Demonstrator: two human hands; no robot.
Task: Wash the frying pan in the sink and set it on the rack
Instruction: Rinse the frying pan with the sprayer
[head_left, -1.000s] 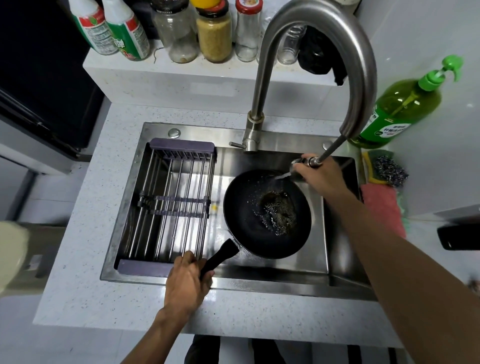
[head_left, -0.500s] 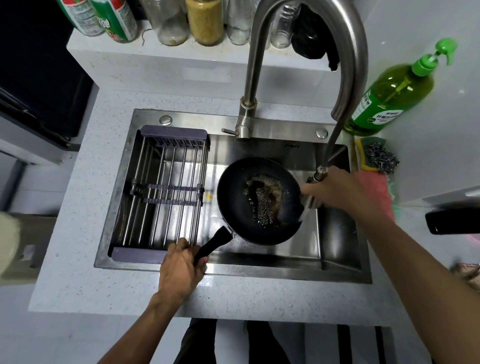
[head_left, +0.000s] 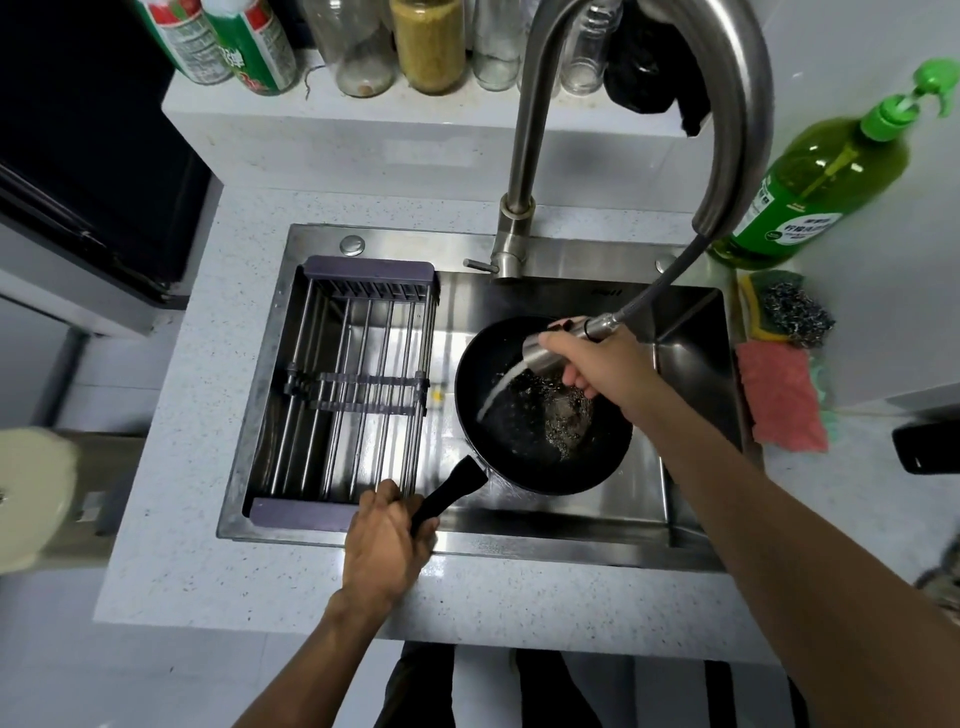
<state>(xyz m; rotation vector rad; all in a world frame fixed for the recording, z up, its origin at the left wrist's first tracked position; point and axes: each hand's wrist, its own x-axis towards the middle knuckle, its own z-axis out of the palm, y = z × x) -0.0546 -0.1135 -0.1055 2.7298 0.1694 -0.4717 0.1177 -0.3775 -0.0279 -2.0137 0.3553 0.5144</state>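
Rinse stage, by the look of it. The right hand (head_left: 605, 364) is wrapped around the pull-out spray head (head_left: 563, 345), fingers curled shut on it, and a stream of water hits the inside of the frying pan (head_left: 540, 410) on its left half. The left hand (head_left: 387, 540) is closed tight on the end of the pan's black handle (head_left: 449, 493), right at the front lip of the sink (head_left: 519, 540).

If I were doing this, I'd tilt the pan a bit with the handle so the water runs off instead of pooling, and sweep the spray around the rim and over that bubbly patch of gunk in the middle. Keep the nozzle low and angled down or it'll splash onto the worktop (head_left: 249, 260). Grease like that probably wants soap too: the green bottle (head_left: 810, 182) and scrubbers (head_left: 789, 312) are off to the right.

The pan sits in the sink basin, between both hands, right hand hovering over its upper right side. The rack (head_left: 353, 389) is just left of it, nothing on it.
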